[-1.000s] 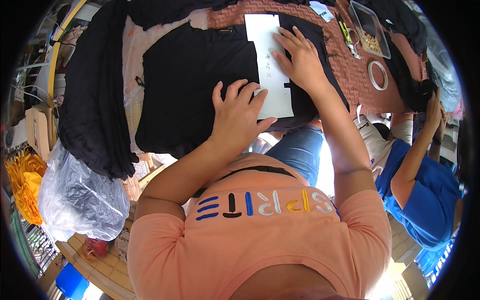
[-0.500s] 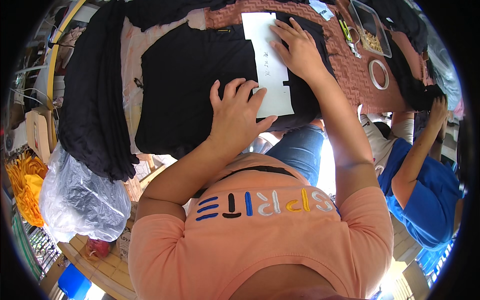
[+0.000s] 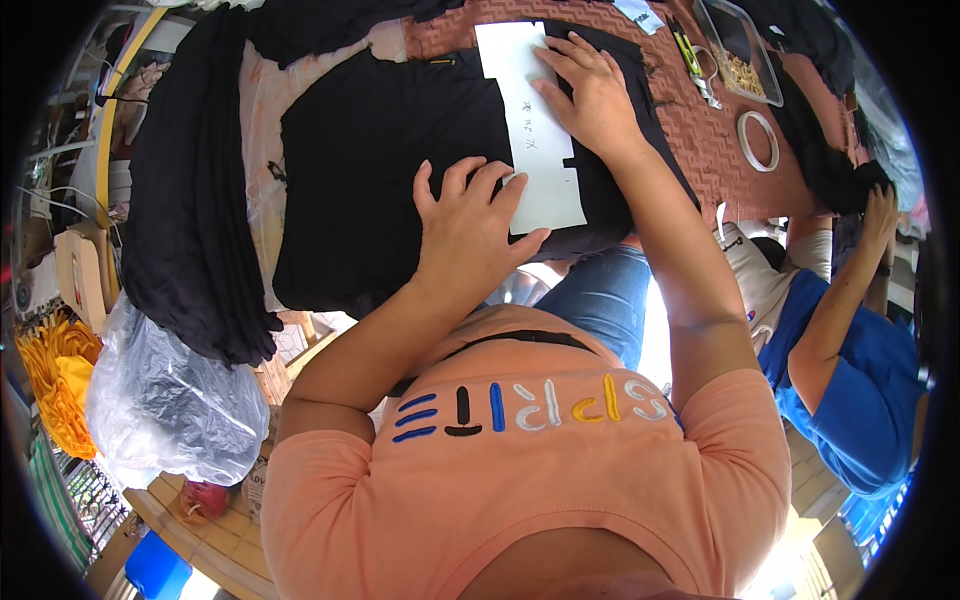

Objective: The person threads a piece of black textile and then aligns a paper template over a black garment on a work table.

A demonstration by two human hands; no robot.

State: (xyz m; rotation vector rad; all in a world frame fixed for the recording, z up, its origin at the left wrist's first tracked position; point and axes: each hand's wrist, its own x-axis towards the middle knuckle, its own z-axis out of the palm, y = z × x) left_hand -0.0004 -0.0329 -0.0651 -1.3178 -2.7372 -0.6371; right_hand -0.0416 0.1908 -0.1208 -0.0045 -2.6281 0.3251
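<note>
A white paper pattern (image 3: 545, 195) with notched edges and handwriting lies lengthwise on a piece of black fabric (image 3: 380, 170) spread over the table. My left hand (image 3: 465, 220) rests with fingers apart on the fabric, its fingertips and thumb along the pattern's left edge near the close end. Farther up, my right hand (image 3: 600, 105) lies spread over the pattern's right edge and the cloth beside it, fingers stretched toward the far end. Neither hand grips anything. Near the fabric's far edge is a small yellow-and-dark piece (image 3: 441, 62), too small to name.
On the reddish table cover (image 3: 720, 170) at right are green-handled snips (image 3: 688, 55), a clear container (image 3: 748, 82) and a white ring (image 3: 758, 141). Black cloth (image 3: 190, 200) hangs at left above a plastic bag (image 3: 175, 400). A co-worker in blue (image 3: 840, 380) sits at right.
The pattern sits slightly farther left in the picture, and both hands have shifted a little left with it. My right hand's fingers have drawn slightly closer together.
</note>
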